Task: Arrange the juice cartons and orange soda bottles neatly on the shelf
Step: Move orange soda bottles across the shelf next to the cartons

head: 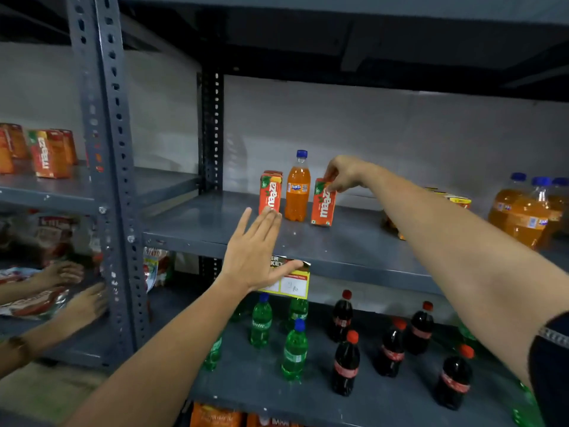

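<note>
On the grey metal shelf [197, 223] stand a red-orange juice carton [271, 189], an orange soda bottle [297, 192] with a blue cap, and a second juice carton [321, 208], in a row. My right hand [343, 174] grips the top of the second carton, which leans slightly. My left hand [255, 254] is flat with fingers apart, its fingertips touching the bottom front of the first carton. More juice cartons [455, 200] lie behind my right forearm, partly hidden. Several orange soda bottles [523, 211] stand at the far right.
The shelf below holds green soda bottles [294, 352] and dark cola bottles [346, 365]. A yellow price tag [292, 283] hangs on the shelf edge. A perforated upright post [107, 180] stands left. Beyond it are more juice cartons [46, 155] and another person's hands [70, 288].
</note>
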`<state>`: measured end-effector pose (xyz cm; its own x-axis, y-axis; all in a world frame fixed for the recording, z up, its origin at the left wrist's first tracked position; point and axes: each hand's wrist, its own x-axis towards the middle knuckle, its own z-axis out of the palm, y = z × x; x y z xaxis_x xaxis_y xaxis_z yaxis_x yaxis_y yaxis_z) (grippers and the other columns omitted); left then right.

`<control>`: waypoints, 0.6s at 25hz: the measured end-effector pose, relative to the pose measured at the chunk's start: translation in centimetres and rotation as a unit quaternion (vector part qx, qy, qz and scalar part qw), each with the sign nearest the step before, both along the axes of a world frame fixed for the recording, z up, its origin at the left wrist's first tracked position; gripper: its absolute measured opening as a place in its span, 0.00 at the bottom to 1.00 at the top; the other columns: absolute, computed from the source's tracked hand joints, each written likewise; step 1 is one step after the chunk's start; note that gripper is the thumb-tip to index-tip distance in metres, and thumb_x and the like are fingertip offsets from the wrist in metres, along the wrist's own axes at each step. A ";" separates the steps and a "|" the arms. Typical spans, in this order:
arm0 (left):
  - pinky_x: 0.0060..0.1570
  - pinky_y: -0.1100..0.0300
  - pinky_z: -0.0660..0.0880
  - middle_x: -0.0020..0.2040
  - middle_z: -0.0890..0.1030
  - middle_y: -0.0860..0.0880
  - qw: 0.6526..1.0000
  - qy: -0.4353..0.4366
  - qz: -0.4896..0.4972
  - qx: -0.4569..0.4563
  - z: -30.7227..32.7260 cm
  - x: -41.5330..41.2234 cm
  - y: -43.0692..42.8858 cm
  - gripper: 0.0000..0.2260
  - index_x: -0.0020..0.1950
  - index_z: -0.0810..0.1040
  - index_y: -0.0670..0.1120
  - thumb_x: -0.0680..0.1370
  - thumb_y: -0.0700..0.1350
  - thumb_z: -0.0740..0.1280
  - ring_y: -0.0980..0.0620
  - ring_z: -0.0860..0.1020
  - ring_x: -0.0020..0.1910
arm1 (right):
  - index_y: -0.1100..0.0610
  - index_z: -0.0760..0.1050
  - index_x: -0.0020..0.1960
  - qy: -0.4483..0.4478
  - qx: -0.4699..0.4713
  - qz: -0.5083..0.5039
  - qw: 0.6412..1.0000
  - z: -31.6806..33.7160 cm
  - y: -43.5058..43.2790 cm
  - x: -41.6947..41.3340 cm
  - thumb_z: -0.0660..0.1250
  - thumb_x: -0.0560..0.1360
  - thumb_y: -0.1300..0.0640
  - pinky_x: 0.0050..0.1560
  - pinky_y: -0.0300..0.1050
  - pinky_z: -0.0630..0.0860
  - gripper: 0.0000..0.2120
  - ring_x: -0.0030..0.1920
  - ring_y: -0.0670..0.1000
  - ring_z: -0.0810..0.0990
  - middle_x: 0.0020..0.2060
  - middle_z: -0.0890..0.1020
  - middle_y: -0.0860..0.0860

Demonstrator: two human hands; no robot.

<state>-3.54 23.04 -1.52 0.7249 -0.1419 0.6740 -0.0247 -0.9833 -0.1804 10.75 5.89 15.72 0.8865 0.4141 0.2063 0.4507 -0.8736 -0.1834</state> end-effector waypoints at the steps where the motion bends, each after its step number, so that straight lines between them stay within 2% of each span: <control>1: 0.72 0.43 0.53 0.71 0.71 0.41 1.000 -0.003 -0.003 -0.003 -0.2 0.1 0.0 0.44 0.71 0.67 0.38 0.74 0.72 0.46 0.46 0.65 0.73 | 0.63 0.73 0.61 -0.003 -0.004 -0.009 1.000 -0.6 0.3 0.5 0.70 0.72 0.60 0.51 0.45 0.78 0.18 0.53 0.54 0.79 0.58 0.79 0.59; 4: 0.72 0.44 0.54 0.71 0.71 0.42 1.000 -0.016 -0.013 -0.016 -0.6 0.4 0.2 0.43 0.71 0.67 0.38 0.74 0.72 0.46 0.47 0.66 0.73 | 0.61 0.71 0.63 0.026 0.005 -0.030 0.999 -0.6 0.9 1.0 0.71 0.72 0.60 0.55 0.46 0.77 0.21 0.56 0.54 0.77 0.61 0.77 0.59; 6: 0.73 0.44 0.53 0.71 0.71 0.42 0.999 -0.024 -0.019 -0.016 -0.7 0.6 0.2 0.42 0.71 0.67 0.38 0.74 0.71 0.47 0.47 0.65 0.73 | 0.59 0.66 0.67 0.057 0.015 -0.027 0.998 0.4 1.6 0.9 0.72 0.71 0.57 0.61 0.50 0.74 0.28 0.62 0.56 0.74 0.66 0.73 0.59; 8: 0.73 0.45 0.52 0.72 0.70 0.42 0.999 -0.028 -0.019 -0.016 -0.8 0.7 0.3 0.42 0.72 0.66 0.38 0.74 0.71 0.48 0.47 0.65 0.73 | 0.55 0.60 0.72 0.038 0.071 0.009 0.997 1.1 3.2 0.6 0.71 0.71 0.53 0.67 0.54 0.68 0.34 0.68 0.59 0.69 0.70 0.68 0.58; 9: 0.73 0.45 0.52 0.71 0.70 0.42 0.999 -0.027 -0.018 -0.016 -0.8 0.8 0.4 0.42 0.72 0.66 0.38 0.74 0.72 0.47 0.48 0.66 0.73 | 0.54 0.59 0.72 0.014 0.105 0.029 0.994 1.2 4.1 0.5 0.70 0.72 0.53 0.67 0.53 0.67 0.33 0.68 0.60 0.69 0.70 0.67 0.58; 11: 0.73 0.46 0.52 0.71 0.71 0.42 0.999 -0.028 -0.017 -0.011 -0.8 0.9 0.5 0.43 0.72 0.67 0.38 0.74 0.72 0.47 0.47 0.66 0.72 | 0.54 0.64 0.70 -0.028 0.136 0.048 0.989 1.2 5.7 0.5 0.67 0.75 0.56 0.63 0.50 0.71 0.26 0.66 0.59 0.72 0.68 0.70 0.58; 13: 0.73 0.46 0.53 0.70 0.72 0.42 1.000 -0.021 -0.016 -0.011 -0.8 0.9 0.6 0.43 0.71 0.67 0.38 0.74 0.72 0.47 0.47 0.68 0.72 | 0.56 0.72 0.64 -0.055 0.144 0.056 0.986 1.2 6.4 0.4 0.67 0.75 0.60 0.56 0.46 0.75 0.17 0.60 0.58 0.76 0.62 0.74 0.58; 15: 0.73 0.46 0.52 0.70 0.72 0.42 1.000 -0.013 -0.013 -0.013 -0.7 0.9 0.5 0.43 0.71 0.68 0.38 0.73 0.72 0.46 0.48 0.68 0.71 | 0.59 0.75 0.58 -0.062 0.152 0.072 0.984 1.7 5.9 -0.2 0.67 0.74 0.64 0.49 0.43 0.78 0.13 0.55 0.57 0.79 0.57 0.77 0.58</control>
<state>-2.63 23.55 -2.20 0.7034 -0.1435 0.6961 -0.0465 -0.9866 -0.1564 10.52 11.81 17.37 0.7839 0.4359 0.4421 0.6007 -0.7125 -0.3626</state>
